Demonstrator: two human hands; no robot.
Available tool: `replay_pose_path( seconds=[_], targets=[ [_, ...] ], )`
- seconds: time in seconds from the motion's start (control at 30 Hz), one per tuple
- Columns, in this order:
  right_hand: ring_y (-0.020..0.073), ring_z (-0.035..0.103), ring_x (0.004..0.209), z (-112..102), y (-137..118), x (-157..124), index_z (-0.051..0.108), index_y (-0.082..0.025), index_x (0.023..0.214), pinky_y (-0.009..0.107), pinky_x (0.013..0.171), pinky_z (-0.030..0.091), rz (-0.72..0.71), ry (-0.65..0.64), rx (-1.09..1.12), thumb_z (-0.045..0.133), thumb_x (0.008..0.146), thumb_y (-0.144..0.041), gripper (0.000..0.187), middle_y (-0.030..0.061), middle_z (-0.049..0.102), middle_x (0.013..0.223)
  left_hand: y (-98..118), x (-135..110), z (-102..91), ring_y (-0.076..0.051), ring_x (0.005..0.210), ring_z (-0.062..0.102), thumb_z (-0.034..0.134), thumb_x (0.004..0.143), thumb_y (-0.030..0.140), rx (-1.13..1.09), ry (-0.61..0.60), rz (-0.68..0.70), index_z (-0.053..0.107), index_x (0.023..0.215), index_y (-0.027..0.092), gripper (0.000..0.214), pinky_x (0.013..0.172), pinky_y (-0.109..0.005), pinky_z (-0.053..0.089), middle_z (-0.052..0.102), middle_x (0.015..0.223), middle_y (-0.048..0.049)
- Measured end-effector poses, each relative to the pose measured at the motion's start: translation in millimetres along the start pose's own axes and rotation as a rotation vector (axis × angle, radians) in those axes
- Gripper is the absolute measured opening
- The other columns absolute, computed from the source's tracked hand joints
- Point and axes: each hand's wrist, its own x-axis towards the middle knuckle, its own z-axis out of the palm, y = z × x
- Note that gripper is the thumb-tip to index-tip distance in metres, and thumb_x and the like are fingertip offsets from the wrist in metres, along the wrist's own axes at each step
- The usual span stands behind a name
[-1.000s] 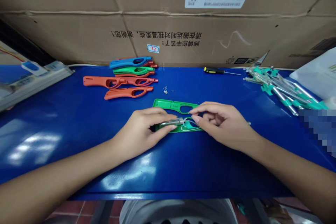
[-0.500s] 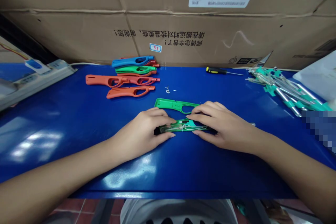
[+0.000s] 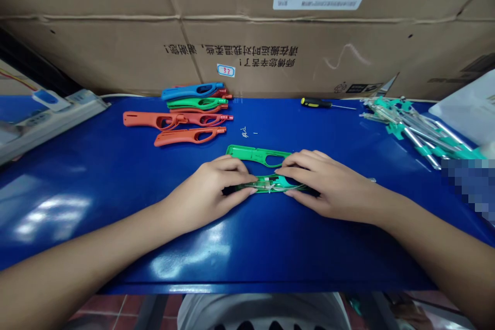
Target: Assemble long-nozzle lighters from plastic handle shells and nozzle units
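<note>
On the blue table lies an open green lighter half (image 3: 266,184), with a clear fuel tank, a white wire and a teal trigger part in it. My left hand (image 3: 220,185) grips its left end between thumb and fingers. Around the right part of the same half, my right hand (image 3: 320,180) is closed, thumb on the near edge and fingers on the far edge. A matching empty green shell half (image 3: 247,153) rests just beyond, inner side up, its right end partly behind my right fingers. A metal tip shows past my right hand.
Several orange, red, green and blue lighter casings (image 3: 189,135) lie at the back left. A black-and-yellow screwdriver (image 3: 316,103) is at the back, and a pile of metal lighter inner assemblies (image 3: 412,129) at right. A power strip (image 3: 50,118) stands far left, a cardboard box (image 3: 232,31) behind.
My left hand's fingers have shifted slightly along the lighter half's left end, covering more of the tank. The right hand keeps its hold. The whole view has moved a little.
</note>
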Motion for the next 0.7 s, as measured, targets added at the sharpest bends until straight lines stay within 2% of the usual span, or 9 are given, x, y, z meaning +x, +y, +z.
replay_pose_path(
  seconds=[0.23, 0.4, 0.7],
  targets=[
    [0.0272, 0.056, 0.114, -0.3, -0.8, -1.1, 0.061, -0.018, 0.132, 0.046, 0.095, 0.048, 0.003, -0.002, -0.009, 0.054, 0.101, -0.033, 0.035, 0.0117, 0.062, 0.128, 3.4, 0.2, 0.0, -0.018, 0.094, 0.064, 0.063, 0.097, 0.021, 0.063, 0.001, 0.027, 0.076, 0.115, 0.016, 0.022, 0.086, -0.031, 0.053, 0.067, 0.100, -0.0065],
    [0.0278, 0.057, 0.114, -1.1, -0.1, -0.8, 0.061, -0.018, 0.132, 0.047, 0.095, 0.049, 0.007, -0.004, -0.017, 0.054, 0.101, -0.033, 0.034, 0.0124, 0.062, 0.127, 6.0, 1.5, -1.8, -0.019, 0.091, 0.065, 0.063, 0.098, 0.020, 0.099, 0.027, 0.052, 0.073, 0.115, 0.014, 0.021, 0.084, -0.034, 0.054, 0.073, 0.097, -0.0061],
    [0.0276, 0.057, 0.117, -2.7, -2.2, -2.4, 0.062, -0.020, 0.132, 0.047, 0.096, 0.049, 0.015, 0.004, 0.004, 0.056, 0.100, -0.033, 0.034, 0.0122, 0.061, 0.131, 6.0, 0.5, -4.1, -0.018, 0.089, 0.063, 0.067, 0.096, 0.022, 0.091, 0.007, 0.052, 0.079, 0.102, 0.016, 0.014, 0.081, -0.031, 0.053, 0.072, 0.091, -0.0048]
  ],
)
